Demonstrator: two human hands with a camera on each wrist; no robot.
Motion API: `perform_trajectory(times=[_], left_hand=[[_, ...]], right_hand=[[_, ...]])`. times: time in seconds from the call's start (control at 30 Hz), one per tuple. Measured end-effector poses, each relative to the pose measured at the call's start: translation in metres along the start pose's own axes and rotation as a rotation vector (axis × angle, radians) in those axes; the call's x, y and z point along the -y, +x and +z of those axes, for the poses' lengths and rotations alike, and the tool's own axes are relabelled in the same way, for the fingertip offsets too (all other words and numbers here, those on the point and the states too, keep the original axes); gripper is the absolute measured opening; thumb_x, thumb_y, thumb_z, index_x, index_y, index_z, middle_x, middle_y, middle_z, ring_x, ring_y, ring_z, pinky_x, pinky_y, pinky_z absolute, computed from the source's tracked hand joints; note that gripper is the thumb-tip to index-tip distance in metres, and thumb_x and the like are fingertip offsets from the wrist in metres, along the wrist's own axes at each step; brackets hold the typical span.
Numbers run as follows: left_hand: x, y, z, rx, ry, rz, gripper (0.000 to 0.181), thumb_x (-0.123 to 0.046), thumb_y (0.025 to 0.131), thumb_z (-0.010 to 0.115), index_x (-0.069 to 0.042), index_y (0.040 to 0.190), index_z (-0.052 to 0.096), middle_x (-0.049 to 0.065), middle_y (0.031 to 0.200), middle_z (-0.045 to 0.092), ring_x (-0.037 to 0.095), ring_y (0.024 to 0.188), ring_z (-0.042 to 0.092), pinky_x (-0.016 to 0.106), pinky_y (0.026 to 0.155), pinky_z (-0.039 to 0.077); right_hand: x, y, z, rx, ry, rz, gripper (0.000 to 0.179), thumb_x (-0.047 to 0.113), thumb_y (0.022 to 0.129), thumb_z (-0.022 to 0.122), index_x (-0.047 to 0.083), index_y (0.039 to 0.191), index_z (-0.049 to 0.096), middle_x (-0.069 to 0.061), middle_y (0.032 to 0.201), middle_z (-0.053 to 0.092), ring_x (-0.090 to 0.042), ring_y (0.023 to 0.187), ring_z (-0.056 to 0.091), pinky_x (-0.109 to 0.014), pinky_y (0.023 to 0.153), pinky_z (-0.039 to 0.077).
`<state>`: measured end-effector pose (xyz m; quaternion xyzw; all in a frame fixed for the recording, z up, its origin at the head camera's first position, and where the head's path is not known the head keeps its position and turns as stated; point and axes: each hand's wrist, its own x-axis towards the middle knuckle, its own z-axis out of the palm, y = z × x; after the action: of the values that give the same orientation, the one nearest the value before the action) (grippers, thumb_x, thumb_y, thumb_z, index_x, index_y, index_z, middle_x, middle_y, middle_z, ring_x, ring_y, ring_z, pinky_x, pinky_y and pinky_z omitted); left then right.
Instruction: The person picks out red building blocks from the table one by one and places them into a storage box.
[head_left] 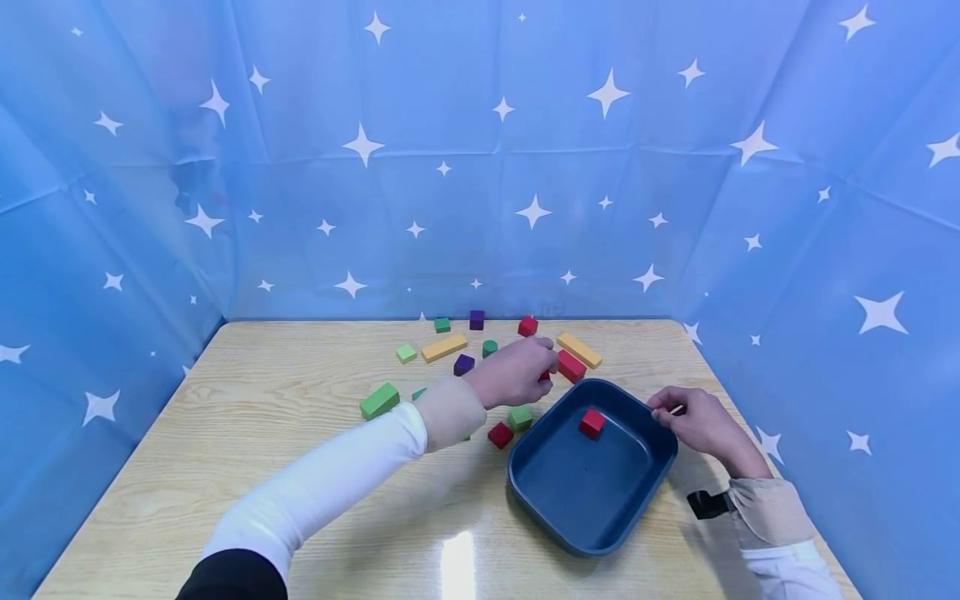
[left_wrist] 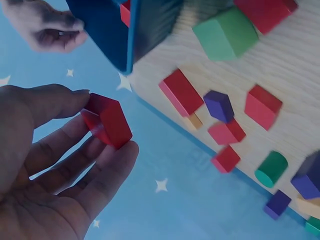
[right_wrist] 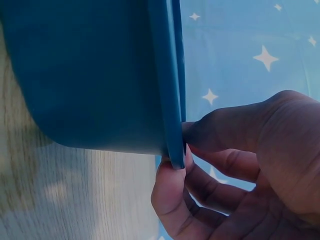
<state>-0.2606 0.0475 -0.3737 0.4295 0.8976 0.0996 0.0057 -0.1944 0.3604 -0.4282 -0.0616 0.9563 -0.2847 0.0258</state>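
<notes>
My left hand (head_left: pixel 517 372) is above the table, left of the dark blue plastic bin (head_left: pixel 581 504). In the left wrist view its thumb and fingertips pinch a red block (left_wrist: pixel 117 125), raised clear of the other blocks. My right hand (head_left: pixel 697 421) grips the bin's far right rim. Seen from the right wrist, its thumb lies on one side of the rim (right_wrist: pixel 172 100) and a finger curls under the other. Inside the bin lies one red cube (head_left: pixel 592 422).
Left of the bin sit a light green block (head_left: pixel 520 417) and a dark red cube (head_left: pixel 500 434). Beyond it are a red block (head_left: pixel 572 366) and a yellow bar (head_left: pixel 580 350). Several purple, green and yellow blocks lie farther left. A starry blue curtain (head_left: pixel 450 192) borders the table.
</notes>
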Motion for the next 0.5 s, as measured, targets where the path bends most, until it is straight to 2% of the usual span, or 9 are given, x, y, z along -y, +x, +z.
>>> perform_trajectory(times=[0.17,0.27,0.4,0.5], left_hand=[[-0.011,0.006,0.002,0.018,0.009,0.031,0.015,-0.018,0.096,0.071,-0.011,0.108,0.077,0.002,0.104,0.068,0.010,0.084,0.061,0.017,0.079,0.056],[-0.017,0.009,0.002,0.037,-0.022,0.034,0.017,-0.017,0.094,0.073,-0.011,0.111,0.076,0.002,0.105,0.068,0.009,0.083,0.061,0.015,0.079,0.056],[-0.025,0.015,0.005,0.087,-0.047,0.048,0.024,-0.020,0.094,0.075,-0.011,0.116,0.073,0.002,0.110,0.067,0.007,0.085,0.062,0.012,0.078,0.055],[-0.031,0.020,0.009,0.130,-0.037,0.088,0.025,-0.022,0.094,0.075,-0.013,0.118,0.073,0.000,0.112,0.066,0.006,0.088,0.060,0.010,0.076,0.053]], right_hand=[[0.000,0.001,0.000,0.003,0.000,0.000,0.013,0.007,0.096,0.061,0.004,0.104,0.071,-0.009,0.094,0.070,-0.018,0.082,0.063,-0.027,0.061,0.047],[0.000,0.001,0.001,0.001,-0.002,-0.003,0.013,0.006,0.096,0.061,0.004,0.103,0.071,-0.009,0.094,0.070,-0.019,0.082,0.064,-0.027,0.061,0.047],[0.000,0.001,0.001,-0.001,-0.005,-0.007,0.013,0.006,0.095,0.062,0.004,0.103,0.071,-0.008,0.093,0.070,-0.019,0.082,0.064,-0.026,0.062,0.047],[-0.001,0.001,0.000,-0.001,-0.011,-0.010,0.013,0.007,0.096,0.062,0.004,0.103,0.071,-0.008,0.093,0.071,-0.020,0.082,0.064,-0.027,0.061,0.047]])
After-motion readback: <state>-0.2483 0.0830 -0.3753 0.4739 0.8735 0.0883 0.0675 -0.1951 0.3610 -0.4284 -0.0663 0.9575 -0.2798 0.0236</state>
